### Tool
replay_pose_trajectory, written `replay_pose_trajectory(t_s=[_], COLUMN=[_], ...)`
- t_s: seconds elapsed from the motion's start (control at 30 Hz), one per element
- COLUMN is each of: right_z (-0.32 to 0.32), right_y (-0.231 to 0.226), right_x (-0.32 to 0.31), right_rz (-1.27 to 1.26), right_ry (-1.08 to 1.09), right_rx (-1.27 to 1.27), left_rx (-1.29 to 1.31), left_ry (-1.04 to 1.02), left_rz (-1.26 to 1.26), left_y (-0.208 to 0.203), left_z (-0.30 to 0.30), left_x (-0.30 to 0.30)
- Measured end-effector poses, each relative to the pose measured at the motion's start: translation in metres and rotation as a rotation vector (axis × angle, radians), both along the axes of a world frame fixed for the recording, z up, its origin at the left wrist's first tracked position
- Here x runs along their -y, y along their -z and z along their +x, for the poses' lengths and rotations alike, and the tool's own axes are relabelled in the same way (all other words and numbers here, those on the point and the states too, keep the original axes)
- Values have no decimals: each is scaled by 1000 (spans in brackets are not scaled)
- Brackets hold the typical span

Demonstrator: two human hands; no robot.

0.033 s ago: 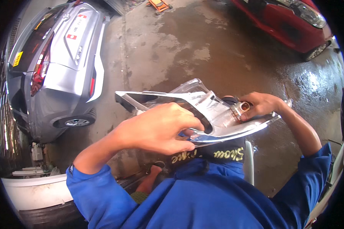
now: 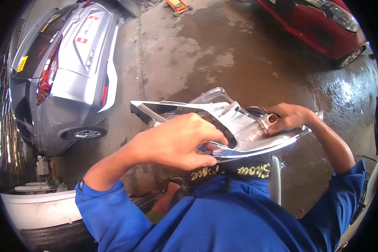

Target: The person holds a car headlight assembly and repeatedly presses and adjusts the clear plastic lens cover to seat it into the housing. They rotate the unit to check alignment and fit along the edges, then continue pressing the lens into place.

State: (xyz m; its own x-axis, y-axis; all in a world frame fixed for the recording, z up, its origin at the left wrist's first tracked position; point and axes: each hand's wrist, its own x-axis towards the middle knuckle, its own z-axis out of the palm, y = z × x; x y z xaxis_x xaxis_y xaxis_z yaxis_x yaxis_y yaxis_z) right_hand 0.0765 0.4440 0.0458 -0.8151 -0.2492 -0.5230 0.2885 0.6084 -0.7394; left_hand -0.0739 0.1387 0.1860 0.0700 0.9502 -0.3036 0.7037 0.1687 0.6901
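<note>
One headlight housing (image 2: 233, 122) sits before the blue shirt (image 2: 227, 218), left hand (image 2: 182, 140) clamped on its near rim, right hand (image 2: 292, 115) gripping around its amber-centred socket (image 2: 263, 122). I note only slight view drift, grips unchanged, work unadvanced; wet floor (image 2: 277, 63) lies beyond.

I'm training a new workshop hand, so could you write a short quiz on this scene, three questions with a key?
1. Which of the person's hands is beside the round, orange-centred fitting on the lamp unit?
2. True or false: the left hand is clear of the lamp unit.
3. What colour is the car at the picture's upper right?
A) silver
B) red
C) white

Key:
1. The right hand.
2. False; it holds the lamp unit's near edge.
3. B
</note>
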Motion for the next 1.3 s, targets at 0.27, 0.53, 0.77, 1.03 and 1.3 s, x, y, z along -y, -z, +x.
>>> replay_pose_trajectory(t_s=[0.27, 0.53, 0.77, 1.03, 1.3], right_z=[3, 3, 0, 0, -3], right_y=[3, 3, 6, 7, -13], right_x=[-3, -5, -6, -8, -4], right_rz=[23, 37, 17, 20, 204], right_ry=[-10, -15, 15, 41, 71], right_rx=[18, 18, -6, -20, -15], left_rx=[-94, -171, -314, -410, -408], left_ry=[21, -4, 15, 10, -29], left_rz=[101, 217, 218, 262, 253], left_y=[4, 7, 6, 21, 25], left_z=[11, 18, 24, 25, 21], left_x=[1, 2, 2, 4, 4])
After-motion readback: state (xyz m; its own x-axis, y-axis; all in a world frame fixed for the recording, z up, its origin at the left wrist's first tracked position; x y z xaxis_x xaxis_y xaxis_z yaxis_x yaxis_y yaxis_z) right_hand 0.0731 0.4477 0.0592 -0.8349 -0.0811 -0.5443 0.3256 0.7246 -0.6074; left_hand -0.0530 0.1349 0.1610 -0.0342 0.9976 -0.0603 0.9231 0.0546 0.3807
